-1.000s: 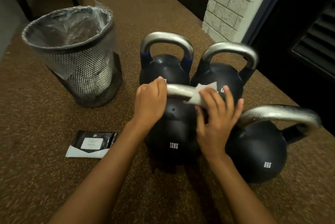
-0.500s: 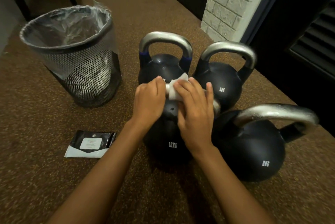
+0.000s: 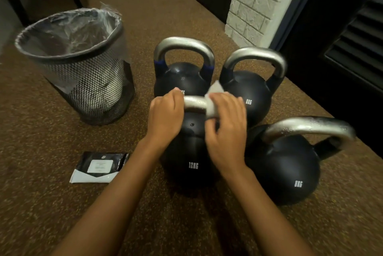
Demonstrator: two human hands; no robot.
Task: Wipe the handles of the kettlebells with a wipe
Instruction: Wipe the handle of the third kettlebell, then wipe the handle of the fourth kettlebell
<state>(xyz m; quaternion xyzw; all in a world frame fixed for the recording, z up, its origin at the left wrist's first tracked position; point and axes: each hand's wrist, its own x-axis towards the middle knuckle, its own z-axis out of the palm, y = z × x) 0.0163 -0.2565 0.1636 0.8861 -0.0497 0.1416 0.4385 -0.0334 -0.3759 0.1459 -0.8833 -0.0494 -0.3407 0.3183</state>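
Several black kettlebells with silver handles stand on the brown speckled floor. The nearest one, marked 12KG (image 3: 186, 160), has its handle (image 3: 194, 102) between my hands. My left hand (image 3: 165, 116) grips the left end of that handle. My right hand (image 3: 227, 129) wraps a white wipe (image 3: 213, 100) around the handle's right part, fingers curled over it. Behind stand a blue-banded kettlebell (image 3: 182, 75) and an 8KG kettlebell (image 3: 248, 89). Another 8KG kettlebell (image 3: 288, 168) sits at the right, its handle looking wet.
A black mesh waste bin (image 3: 83, 81) with a clear liner stands at the left. A black wipes packet (image 3: 99, 166) lies on the floor near my left forearm. A white brick pillar (image 3: 255, 6) and dark louvred doors stand behind and to the right.
My right hand slid the wipe left along the 12KG handle, then back slightly right and turned round the bar. My left hand stayed on the handle's left end.
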